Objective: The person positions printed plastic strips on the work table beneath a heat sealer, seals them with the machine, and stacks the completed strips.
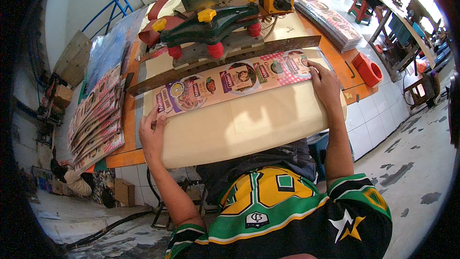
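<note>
The printed strip (230, 81) lies at six o'clock of the metal bar (224, 66), its long axis pointing from half-past-eight to half-past-two, left hand (152, 135) and right hand (327, 86) at its ends, though whether their fingers (314, 73) clamp it I cannot tell.

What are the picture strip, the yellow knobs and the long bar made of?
The picture strip may be thin plastic film or coated paper: flat, smoothly printed. The yellow knobs look like shiny hard plastic: bright, evenly coloured, lobed. The long bar is probably dull metal: thin, straight, brownish.
</note>
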Demonstrator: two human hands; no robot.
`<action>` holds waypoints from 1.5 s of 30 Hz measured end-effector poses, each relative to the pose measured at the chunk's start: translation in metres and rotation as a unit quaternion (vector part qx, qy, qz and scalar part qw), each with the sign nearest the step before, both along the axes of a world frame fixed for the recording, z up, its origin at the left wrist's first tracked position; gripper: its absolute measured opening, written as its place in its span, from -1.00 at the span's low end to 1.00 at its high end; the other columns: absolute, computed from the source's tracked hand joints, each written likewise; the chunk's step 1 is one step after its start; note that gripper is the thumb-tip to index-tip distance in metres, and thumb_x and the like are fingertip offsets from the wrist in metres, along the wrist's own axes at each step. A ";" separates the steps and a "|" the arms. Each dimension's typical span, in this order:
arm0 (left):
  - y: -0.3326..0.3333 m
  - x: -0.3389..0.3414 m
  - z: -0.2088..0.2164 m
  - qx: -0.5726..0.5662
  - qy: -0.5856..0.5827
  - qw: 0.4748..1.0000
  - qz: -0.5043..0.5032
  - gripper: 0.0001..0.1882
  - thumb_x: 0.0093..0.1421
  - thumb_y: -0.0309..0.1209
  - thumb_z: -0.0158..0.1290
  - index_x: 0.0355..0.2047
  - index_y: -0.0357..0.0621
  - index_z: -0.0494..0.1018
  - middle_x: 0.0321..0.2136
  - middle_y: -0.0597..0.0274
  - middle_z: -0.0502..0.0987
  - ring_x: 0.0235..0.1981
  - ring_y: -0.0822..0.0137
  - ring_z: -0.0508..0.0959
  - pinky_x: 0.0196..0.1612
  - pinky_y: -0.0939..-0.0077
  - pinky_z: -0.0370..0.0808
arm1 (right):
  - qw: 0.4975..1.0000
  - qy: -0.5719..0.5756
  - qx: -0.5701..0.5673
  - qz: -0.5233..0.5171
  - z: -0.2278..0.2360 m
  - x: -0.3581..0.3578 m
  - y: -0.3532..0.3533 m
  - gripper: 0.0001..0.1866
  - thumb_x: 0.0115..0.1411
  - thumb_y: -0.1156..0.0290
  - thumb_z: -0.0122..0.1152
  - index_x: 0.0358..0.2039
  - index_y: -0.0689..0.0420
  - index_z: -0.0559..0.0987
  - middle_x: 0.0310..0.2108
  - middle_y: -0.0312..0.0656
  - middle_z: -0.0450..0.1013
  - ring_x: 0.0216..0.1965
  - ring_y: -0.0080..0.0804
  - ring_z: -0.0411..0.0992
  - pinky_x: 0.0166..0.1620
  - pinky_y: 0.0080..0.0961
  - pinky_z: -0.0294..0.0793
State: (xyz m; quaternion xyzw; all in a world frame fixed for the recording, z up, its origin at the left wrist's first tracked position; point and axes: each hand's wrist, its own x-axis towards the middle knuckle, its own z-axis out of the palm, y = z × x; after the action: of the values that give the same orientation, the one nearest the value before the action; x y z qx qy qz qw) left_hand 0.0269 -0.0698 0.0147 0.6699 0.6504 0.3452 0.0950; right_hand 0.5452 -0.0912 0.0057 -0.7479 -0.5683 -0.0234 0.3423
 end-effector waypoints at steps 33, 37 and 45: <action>0.000 -0.002 0.001 -0.001 -0.008 1.000 -0.006 -0.39 0.28 0.06 0.16 0.19 -0.06 0.52 -0.23 0.03 0.51 -0.17 0.09 0.55 -0.04 0.25 0.48 | 1.000 0.008 -0.005 0.005 0.004 -0.003 -0.001 -0.71 0.37 0.22 0.13 0.04 -0.14 0.66 -0.26 0.01 0.62 -0.22 -0.04 0.59 -0.09 -0.16 0.51; 0.000 0.000 0.003 -0.002 -0.008 1.000 -0.004 -0.40 0.28 0.05 0.16 0.19 -0.05 0.52 -0.23 0.03 0.51 -0.17 0.09 0.55 -0.03 0.25 0.48 | 1.000 -0.016 0.000 -0.005 0.003 -0.001 -0.001 -0.69 0.37 0.18 0.11 0.04 -0.12 0.67 -0.25 -0.04 0.64 -0.25 -0.13 0.61 -0.11 -0.22 0.52; -0.001 0.000 0.003 -0.011 -0.011 1.000 0.000 -0.41 0.29 0.05 0.15 0.21 -0.01 0.51 -0.18 -0.01 0.51 -0.13 0.03 0.55 0.00 0.23 0.47 | 1.000 -0.006 -0.011 -0.008 0.006 -0.003 -0.002 -0.69 0.38 0.17 0.10 0.04 -0.12 0.66 -0.22 -0.05 0.64 -0.21 -0.11 0.61 -0.09 -0.21 0.52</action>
State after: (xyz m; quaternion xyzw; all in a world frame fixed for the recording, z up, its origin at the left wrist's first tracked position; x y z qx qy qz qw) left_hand 0.0267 -0.0707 0.0175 0.6648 0.6532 0.3454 0.1097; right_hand 0.5422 -0.0933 0.0115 -0.7558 -0.5648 -0.0239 0.3306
